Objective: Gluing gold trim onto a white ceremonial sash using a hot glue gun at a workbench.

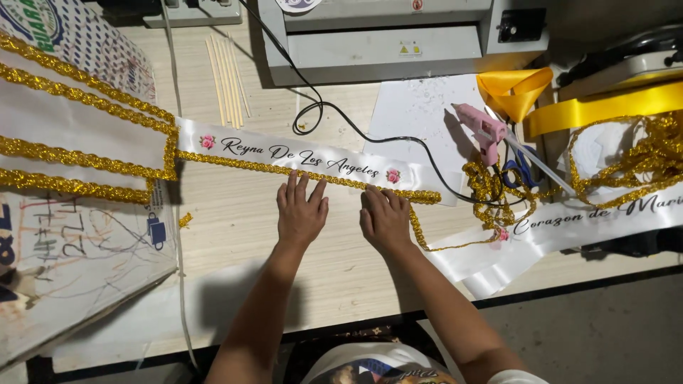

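Observation:
A white satin sash [235, 144] with black script and pink roses lies across the wooden table, a gold glitter trim [256, 167] running along its near edge. My left hand [301, 212] lies flat, fingertips pressing the trim near the sash's middle. Flat beside it, my right hand [385, 217] has its fingertips on the trim near the sash's right end. Neither hand holds anything. A pink glue gun [485, 131] rests to the right on white paper.
Finished gold-edged sashes [78, 135] lie at left over a scribbled sheet. A second lettered sash [569, 224], loose gold trim [640, 160], yellow ribbon [516, 89], blue scissors [521, 171], wooden sticks [228, 82], a grey machine [384, 35] and a black cable [334, 114] surround the work.

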